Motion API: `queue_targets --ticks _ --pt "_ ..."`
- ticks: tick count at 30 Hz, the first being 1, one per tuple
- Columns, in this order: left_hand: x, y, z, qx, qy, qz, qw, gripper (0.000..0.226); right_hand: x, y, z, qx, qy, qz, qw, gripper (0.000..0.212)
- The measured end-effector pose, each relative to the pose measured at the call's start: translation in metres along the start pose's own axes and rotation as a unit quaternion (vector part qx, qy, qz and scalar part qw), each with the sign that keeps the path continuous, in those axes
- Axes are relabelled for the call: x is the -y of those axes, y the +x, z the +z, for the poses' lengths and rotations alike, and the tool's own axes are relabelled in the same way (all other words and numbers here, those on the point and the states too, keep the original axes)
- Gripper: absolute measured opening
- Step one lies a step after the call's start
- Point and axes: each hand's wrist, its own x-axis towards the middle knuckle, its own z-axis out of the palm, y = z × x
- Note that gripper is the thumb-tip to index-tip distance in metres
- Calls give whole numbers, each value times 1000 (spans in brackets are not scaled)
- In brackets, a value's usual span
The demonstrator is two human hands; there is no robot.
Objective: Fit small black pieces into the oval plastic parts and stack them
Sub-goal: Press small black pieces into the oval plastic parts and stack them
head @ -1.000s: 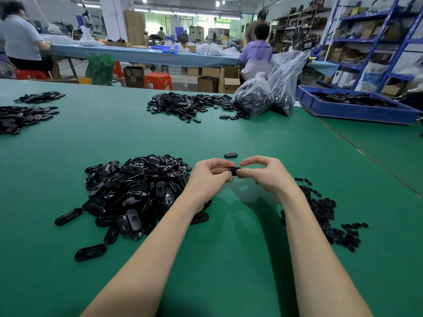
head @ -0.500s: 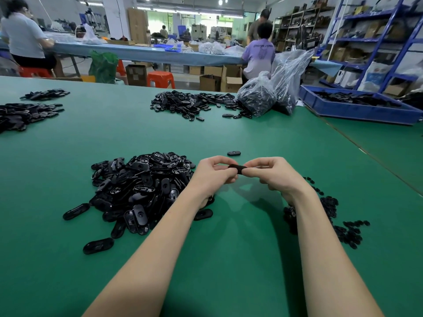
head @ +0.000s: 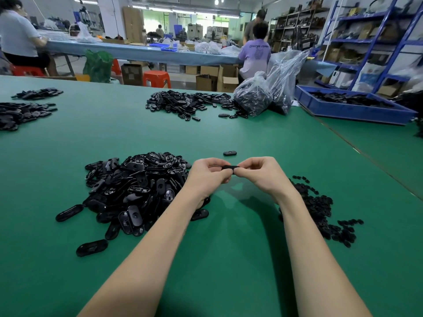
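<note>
- Gripping one oval plastic part (head: pixel 229 167) from both ends, the left hand (head: pixel 209 177) and the right hand (head: pixel 263 173) have fingers and thumbs curled round it, holding it edge-on above the green worktop (head: pixel 206 133) at the centre of the view.
- Whether a small black piece already sits inside that part cannot be told; the fingers hide it.
- A likely fault: if the piece goes in crooked, thumb pressure could pop it out, and it would be hard to find among the black parts.
- Another risk: the part, pinched only at its tips, could twist and drop onto the worktop.
- At 9 o'clock of the hands lies the heap of oval parts (head: pixel 137 186); a forearm sweeping back could scatter it.
- At 4 o'clock lies the scatter of small black pieces (head: pixel 320 211), just beside the right forearm and easily brushed.
- A single oval part (head: pixel 229 153) lies at 12 o'clock, just beyond the hands; no stack shows yet.
- At 1 o'clock, well apart, two clear plastic bags (head: pixel 267 94) hold black parts.
- At 2 o'clock a blue tray (head: pixel 352 110) holds more black parts.
</note>
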Motion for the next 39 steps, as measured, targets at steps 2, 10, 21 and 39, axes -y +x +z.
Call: queue_targets --ticks 2,10,21,39 --pt "1 1 2 -15 12 4 1000 16 0 0 2 -11 3 2 1000 10" --pt "5 1 8 -54 47 28 997 14 -3 1 8 -37 3 -2 999 14" --pt "-2 14 -3 -2 350 222 910 16 -9 -1 -5 -41 95 100 990 14" --pt "2 130 15 -47 417 105 902 20 -18 3 2 -1 23 90 996 7"
